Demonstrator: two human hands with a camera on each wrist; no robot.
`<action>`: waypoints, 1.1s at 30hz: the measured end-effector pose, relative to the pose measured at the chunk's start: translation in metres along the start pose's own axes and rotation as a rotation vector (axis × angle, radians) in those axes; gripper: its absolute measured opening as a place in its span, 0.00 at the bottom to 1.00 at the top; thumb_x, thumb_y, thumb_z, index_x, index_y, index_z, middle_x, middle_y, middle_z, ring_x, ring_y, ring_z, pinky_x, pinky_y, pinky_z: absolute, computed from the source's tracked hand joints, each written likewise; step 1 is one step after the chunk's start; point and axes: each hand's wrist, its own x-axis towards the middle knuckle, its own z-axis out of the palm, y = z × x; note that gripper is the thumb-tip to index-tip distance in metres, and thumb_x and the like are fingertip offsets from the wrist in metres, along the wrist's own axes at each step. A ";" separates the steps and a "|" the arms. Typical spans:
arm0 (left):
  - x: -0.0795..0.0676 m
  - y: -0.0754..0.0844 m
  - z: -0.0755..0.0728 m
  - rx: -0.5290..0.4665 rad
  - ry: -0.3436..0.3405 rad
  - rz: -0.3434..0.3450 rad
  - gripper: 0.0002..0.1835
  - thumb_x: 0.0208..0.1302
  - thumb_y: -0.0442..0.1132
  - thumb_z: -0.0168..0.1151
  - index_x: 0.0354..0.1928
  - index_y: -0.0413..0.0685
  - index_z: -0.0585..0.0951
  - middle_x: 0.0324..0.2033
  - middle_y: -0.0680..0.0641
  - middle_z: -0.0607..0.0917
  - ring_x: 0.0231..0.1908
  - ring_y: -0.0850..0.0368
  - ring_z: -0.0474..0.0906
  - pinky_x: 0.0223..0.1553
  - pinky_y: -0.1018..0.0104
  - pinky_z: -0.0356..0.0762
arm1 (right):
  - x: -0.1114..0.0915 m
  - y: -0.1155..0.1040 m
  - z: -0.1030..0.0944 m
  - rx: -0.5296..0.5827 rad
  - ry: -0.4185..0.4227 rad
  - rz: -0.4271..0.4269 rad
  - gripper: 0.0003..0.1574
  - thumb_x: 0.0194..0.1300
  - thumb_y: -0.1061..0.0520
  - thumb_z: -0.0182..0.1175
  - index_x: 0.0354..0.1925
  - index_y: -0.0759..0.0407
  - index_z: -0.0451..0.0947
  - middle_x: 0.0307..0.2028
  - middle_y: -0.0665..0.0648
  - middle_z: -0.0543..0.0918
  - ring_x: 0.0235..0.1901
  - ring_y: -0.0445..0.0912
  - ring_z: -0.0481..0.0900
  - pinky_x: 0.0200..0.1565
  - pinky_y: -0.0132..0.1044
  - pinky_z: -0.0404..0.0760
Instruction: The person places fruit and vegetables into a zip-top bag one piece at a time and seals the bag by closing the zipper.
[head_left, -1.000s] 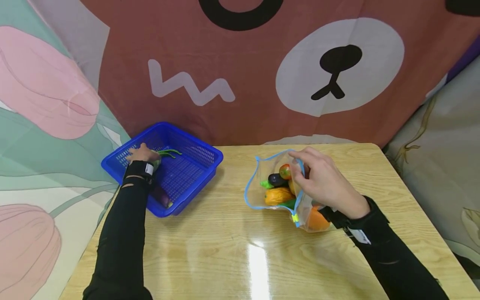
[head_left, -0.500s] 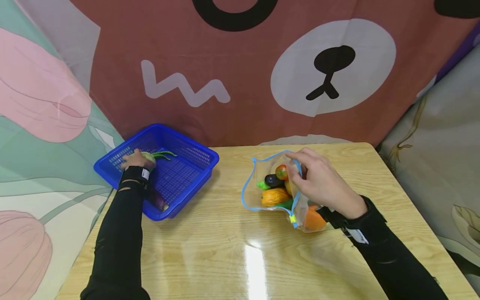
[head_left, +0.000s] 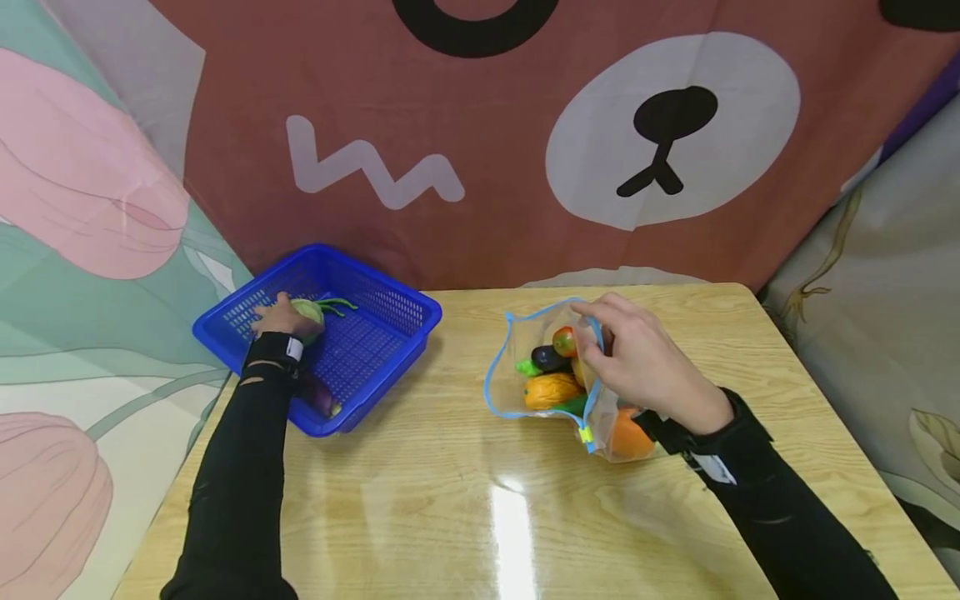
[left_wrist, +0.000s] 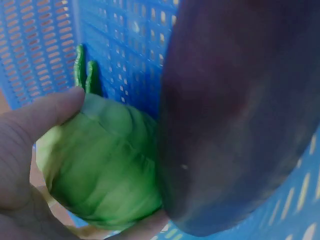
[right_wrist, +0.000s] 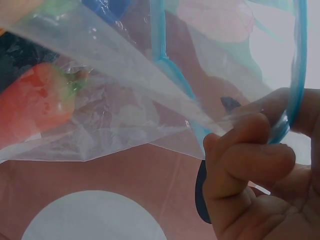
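Inside the blue basket (head_left: 375,407), my left hand (head_left: 276,320) grips a green cabbage (left_wrist: 105,165), thumb on one side and fingers underneath. A large purple eggplant (left_wrist: 225,115) lies right against the cabbage, partly hidden by my sleeve in the head view. Thin green peppers (head_left: 337,306) stick out beyond the cabbage. My right hand (head_left: 648,358) pinches the blue-edged rim of a clear zip bag (head_left: 501,387), its mouth spread wide. In the bag sit a small dark eggplant (head_left: 551,359), a yellow ribbed vegetable (head_left: 551,390), a red-orange one (head_left: 564,342) and a large orange one (head_left: 630,435).
The basket stands at the back left of the wooden table (head_left: 420,508), against a printed cloth backdrop (head_left: 502,217). The bag rests right of it, with bare tabletop between them. A pale draped cloth (head_left: 885,333) hangs beyond the table's right edge.
My left hand has shifted on the cabbage, which now shows more beside the fingers. My right hand keeps its hold on the bag's rim. The view has swayed slightly.
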 end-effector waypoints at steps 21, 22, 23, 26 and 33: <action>-0.052 0.051 -0.015 -0.253 -0.007 0.431 0.50 0.52 0.53 0.70 0.70 0.42 0.54 0.58 0.27 0.65 0.56 0.33 0.63 0.52 0.41 0.65 | 0.002 0.000 0.000 0.019 -0.005 -0.001 0.21 0.67 0.59 0.56 0.56 0.65 0.75 0.32 0.52 0.74 0.19 0.41 0.64 0.20 0.33 0.65; -0.060 0.058 -0.015 -0.269 -0.007 0.455 0.49 0.52 0.52 0.71 0.70 0.43 0.55 0.58 0.28 0.66 0.56 0.34 0.64 0.52 0.42 0.65 | 0.002 0.000 0.000 0.018 -0.005 0.000 0.21 0.67 0.58 0.56 0.56 0.64 0.75 0.32 0.52 0.74 0.19 0.41 0.64 0.20 0.33 0.65; -0.067 0.065 -0.015 -0.281 -0.006 0.480 0.49 0.51 0.52 0.71 0.70 0.44 0.56 0.57 0.29 0.66 0.56 0.35 0.64 0.52 0.42 0.66 | 0.001 0.000 0.000 0.017 -0.004 0.000 0.21 0.67 0.58 0.56 0.57 0.64 0.75 0.32 0.52 0.74 0.19 0.41 0.64 0.20 0.33 0.65; -0.088 0.085 -0.015 -0.293 -0.024 0.554 0.48 0.51 0.52 0.71 0.69 0.46 0.57 0.57 0.32 0.67 0.55 0.39 0.65 0.51 0.45 0.68 | 0.001 0.001 0.000 0.016 0.001 -0.002 0.21 0.66 0.59 0.56 0.56 0.65 0.75 0.33 0.52 0.74 0.19 0.41 0.64 0.20 0.33 0.65; -0.120 0.109 -0.011 -0.322 -0.096 0.645 0.47 0.51 0.49 0.73 0.69 0.50 0.57 0.59 0.37 0.65 0.53 0.43 0.69 0.48 0.48 0.72 | 0.001 0.001 0.000 0.016 0.001 0.005 0.22 0.65 0.60 0.57 0.56 0.65 0.75 0.33 0.52 0.74 0.19 0.41 0.64 0.20 0.33 0.65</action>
